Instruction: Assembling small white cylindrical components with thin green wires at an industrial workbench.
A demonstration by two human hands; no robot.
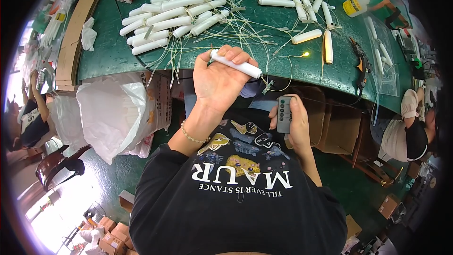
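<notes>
My left hand [218, 78], palm up, has its fingers closed round a white plastic tube [238, 64] just over the table's near edge. From the tube's right end thin wires run to a small circuit board [268, 86] hanging below the edge. One wire leads to a small glowing yellow light [306, 54] on the table. My right hand [298, 123] grips a grey remote control [284, 114] with dark buttons, held in front of my shirt. Beyond my left hand lies a heap of white tubes [174, 19] with tangled wires. Two tubes to the right glow yellow, one of them a glowing tube [306, 36] lying slantwise.
More white tubes [276, 2] lie at the back of the green table [207, 66]. Toward the right are a glue gun [361, 66] and a yellow-labelled bottle [355, 6]. A white plastic bag [115, 113] and cardboard boxes [339, 127] stand below the edge. Other people sit at both sides.
</notes>
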